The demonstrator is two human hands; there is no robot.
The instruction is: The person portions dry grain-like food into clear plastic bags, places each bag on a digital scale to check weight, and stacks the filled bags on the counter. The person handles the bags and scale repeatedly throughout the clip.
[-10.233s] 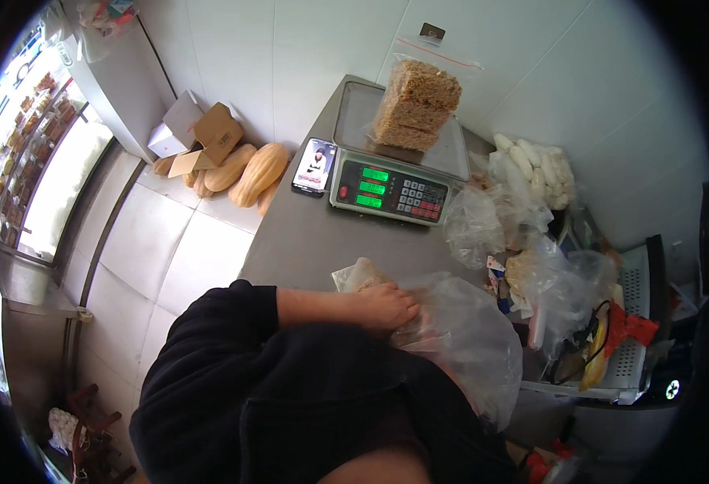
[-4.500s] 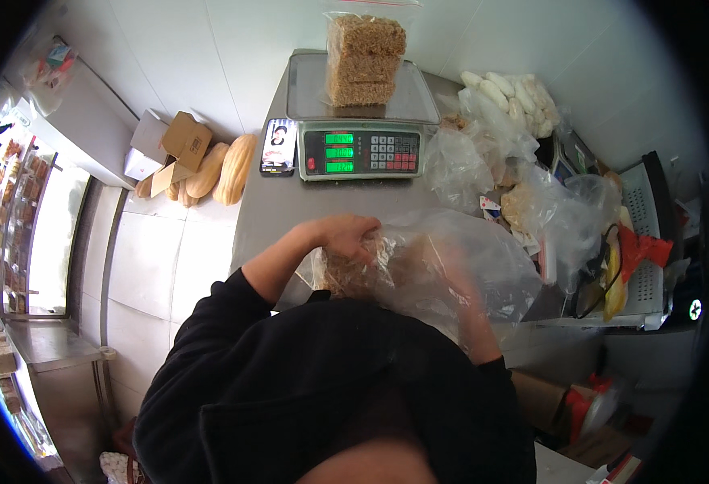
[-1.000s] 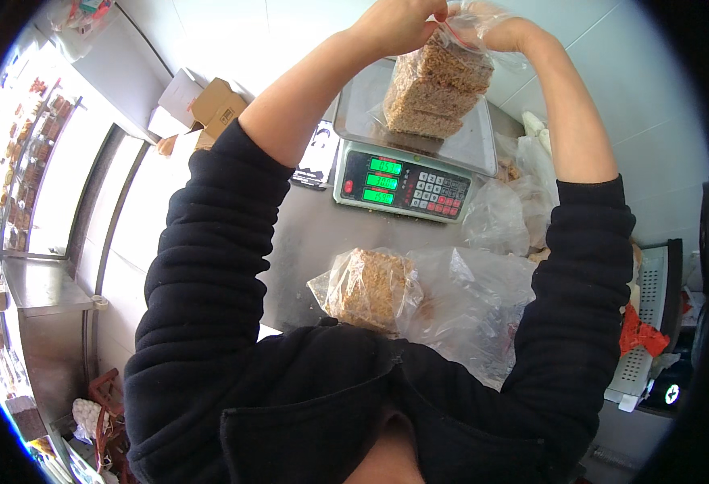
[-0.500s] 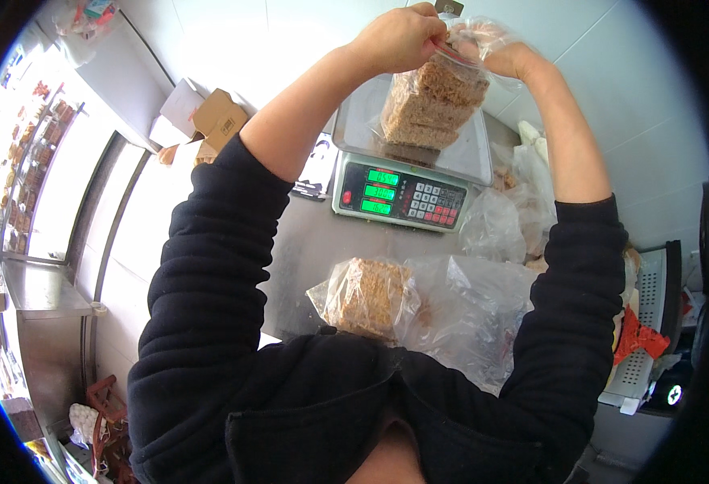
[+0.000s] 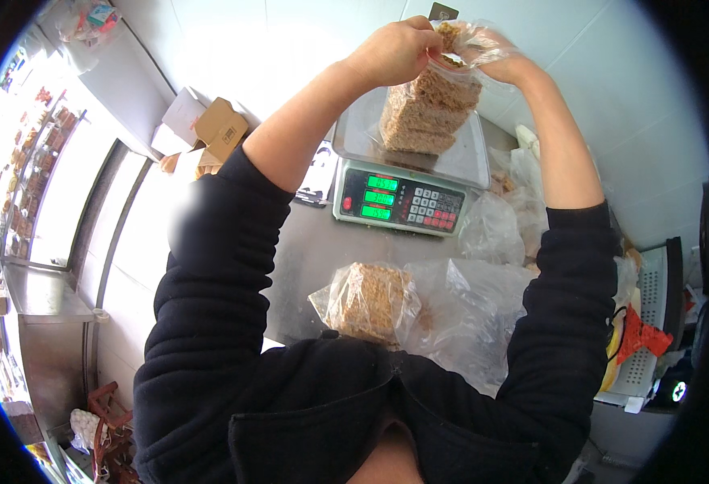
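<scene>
A clear zip bag filled with brown, crumbly blocks of food stands upright on the metal pan of a digital scale. My left hand is closed on the left side of the bag's mouth. Thin clear plastic covers my right hand, which is bent over the mouth from the right. A small golden-brown crumbly piece shows at its fingertips, just above the opening. The plastic and its folds partly hide these fingers.
Nearer me on the metal counter lies another clear bag of crumbly blocks, with loose plastic bags beside it. An opened cardboard box stands left. At right are a perforated grey tray and a red wrapper.
My right hand has lifted slightly at the bag's mouth, and a crumbly piece now shows above the opening. The filled bag has shifted a little left. The scale's display reads differently.
</scene>
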